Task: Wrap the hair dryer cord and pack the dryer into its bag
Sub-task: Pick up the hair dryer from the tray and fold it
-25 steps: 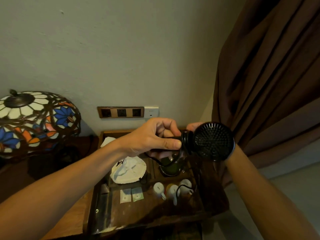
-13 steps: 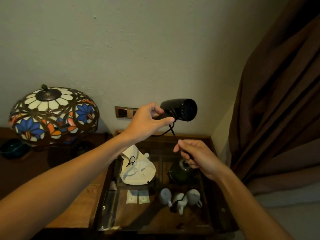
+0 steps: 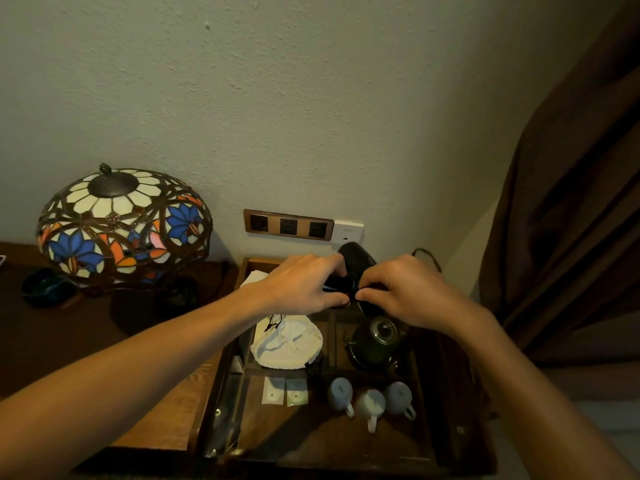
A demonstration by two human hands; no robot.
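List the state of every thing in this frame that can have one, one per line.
hair dryer: held in both hands above the tray
cord: loop showing behind the right hand, not fully wrapped
left hand: gripping the dryer
right hand: pinching at the dryer
white bag: lying crumpled in the tray, drawstring loose
kettle: upright, lid on
three cups: in a row, handles toward the camera
stained-glass lamp: unlit
wall sockets: nothing plugged in

Wooden tray point(image 3: 221, 403) (bag point(image 3: 287, 344), cups point(image 3: 372, 403))
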